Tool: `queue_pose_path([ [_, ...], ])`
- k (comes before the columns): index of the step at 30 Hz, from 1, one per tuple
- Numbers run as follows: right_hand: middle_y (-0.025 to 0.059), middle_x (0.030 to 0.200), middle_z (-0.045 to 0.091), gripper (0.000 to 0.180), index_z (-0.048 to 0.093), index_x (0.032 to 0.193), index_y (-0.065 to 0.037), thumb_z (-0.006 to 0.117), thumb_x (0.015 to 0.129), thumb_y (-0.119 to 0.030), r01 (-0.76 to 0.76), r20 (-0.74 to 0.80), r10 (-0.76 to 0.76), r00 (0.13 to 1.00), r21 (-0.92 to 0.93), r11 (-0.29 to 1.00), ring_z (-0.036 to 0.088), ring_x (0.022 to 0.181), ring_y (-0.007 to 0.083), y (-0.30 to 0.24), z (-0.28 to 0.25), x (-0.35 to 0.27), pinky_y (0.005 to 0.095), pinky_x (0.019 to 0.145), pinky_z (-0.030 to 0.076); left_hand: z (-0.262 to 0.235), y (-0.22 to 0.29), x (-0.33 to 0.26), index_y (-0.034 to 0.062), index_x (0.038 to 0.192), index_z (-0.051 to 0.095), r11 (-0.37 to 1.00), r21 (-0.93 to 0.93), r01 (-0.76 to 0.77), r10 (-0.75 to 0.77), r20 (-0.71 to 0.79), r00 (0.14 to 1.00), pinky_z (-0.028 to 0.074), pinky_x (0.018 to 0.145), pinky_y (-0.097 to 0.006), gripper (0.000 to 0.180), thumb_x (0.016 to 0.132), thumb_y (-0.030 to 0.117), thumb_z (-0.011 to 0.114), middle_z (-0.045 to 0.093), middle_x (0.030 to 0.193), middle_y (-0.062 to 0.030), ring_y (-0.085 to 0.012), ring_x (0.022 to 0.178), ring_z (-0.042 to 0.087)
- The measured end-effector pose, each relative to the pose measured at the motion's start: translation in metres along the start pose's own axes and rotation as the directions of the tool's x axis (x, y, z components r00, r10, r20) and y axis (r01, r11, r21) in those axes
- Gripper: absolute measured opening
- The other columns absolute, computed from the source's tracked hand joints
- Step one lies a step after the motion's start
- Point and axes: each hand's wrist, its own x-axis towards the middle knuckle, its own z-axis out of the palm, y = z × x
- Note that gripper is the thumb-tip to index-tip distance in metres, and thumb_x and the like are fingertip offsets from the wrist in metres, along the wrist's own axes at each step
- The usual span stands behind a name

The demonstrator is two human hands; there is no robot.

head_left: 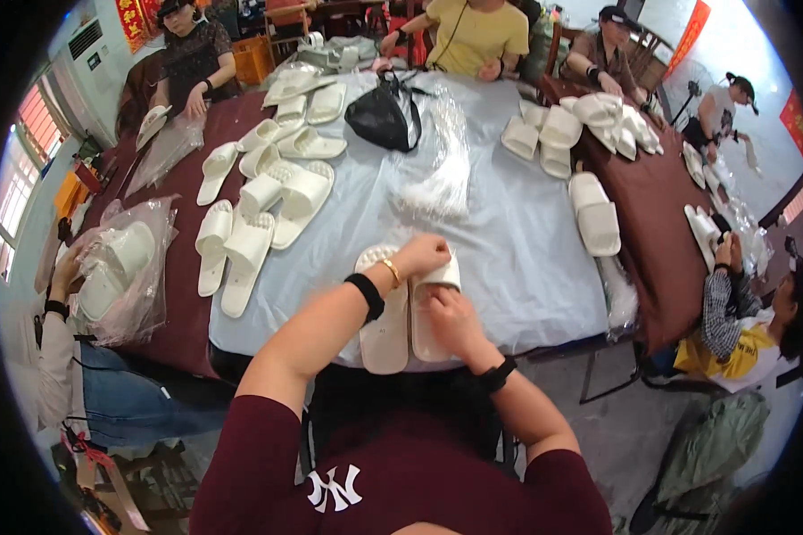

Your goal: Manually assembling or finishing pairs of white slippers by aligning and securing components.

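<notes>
A pair of white slippers lies side by side at the near edge of the table, toes away from me: a left slipper point(384, 343) and a right slipper point(426, 334). Over the toe end, my left hand point(426, 255) is closed in a pinch; whatever is between its fingers is too small to make out. My right hand point(455, 319) has its fingers curled at the opening of the right slipper's strap, gripping there. Just beyond them spreads a bundle of thin clear plastic strands point(439, 169).
More white slippers point(250, 241) lie to the left, and others point(593, 214) to the right. A black bag point(384, 114) stands at the far middle. Several people sit around the table handling slippers and clear plastic bags point(125, 267). A brown cover point(633, 232) drapes the right side.
</notes>
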Motion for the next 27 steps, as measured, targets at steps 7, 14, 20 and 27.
queue_pose_path([
  [7,0.0131,0.099,0.062,0.018,0.060,0.090,-0.001,0.055,0.073,-0.006,-0.019,0.024,0.018,1.000,0.036,0.999,0.060,0.090,0.0288,-0.001,-0.007,0.006,0.0384,0.078,0.050,0.000,0.008,0.003,-0.0022,0.094,0.066,0.960,-0.258,0.106,-0.072,0.139,0.988,0.048,0.071,-0.028,0.024,0.081,0.018,0.064,0.067,0.085,-0.0070,-0.0134,0.077,0.059],
  [14,0.0110,0.101,0.063,0.020,0.062,0.092,-0.005,0.055,0.074,-0.007,-0.029,0.030,0.029,0.999,0.008,1.000,0.061,0.090,0.0275,-0.001,-0.006,0.000,0.0374,0.079,0.049,0.005,0.012,0.002,-0.0015,0.090,0.066,0.878,-0.448,0.167,-0.120,0.132,0.984,0.048,0.069,-0.029,0.019,0.080,0.015,0.067,0.065,0.082,-0.0065,-0.0140,0.075,0.058],
  [20,0.0117,0.096,0.064,0.024,0.063,0.095,-0.006,0.058,0.073,-0.001,-0.019,-0.123,0.039,0.992,0.161,0.987,0.063,0.082,0.0284,-0.015,-0.022,0.001,0.0365,0.071,0.051,-0.002,0.006,-0.011,-0.0012,0.094,0.064,0.788,-0.600,0.136,-0.188,-0.026,0.982,0.048,0.069,-0.028,0.020,0.082,0.014,0.067,0.065,0.085,-0.0055,-0.0128,0.077,0.058],
  [27,0.0118,0.091,0.066,0.023,0.062,0.107,0.000,0.054,0.085,-0.003,-0.334,-0.197,0.581,0.790,0.656,0.677,0.062,0.077,0.0165,0.013,-0.031,0.038,0.0296,0.068,0.050,-0.034,0.020,-0.046,0.0015,0.096,0.064,0.831,-0.555,-0.038,-0.032,-0.116,0.993,0.046,0.075,-0.024,0.016,0.087,0.015,0.064,0.062,0.088,-0.0005,-0.0090,0.080,0.055],
])
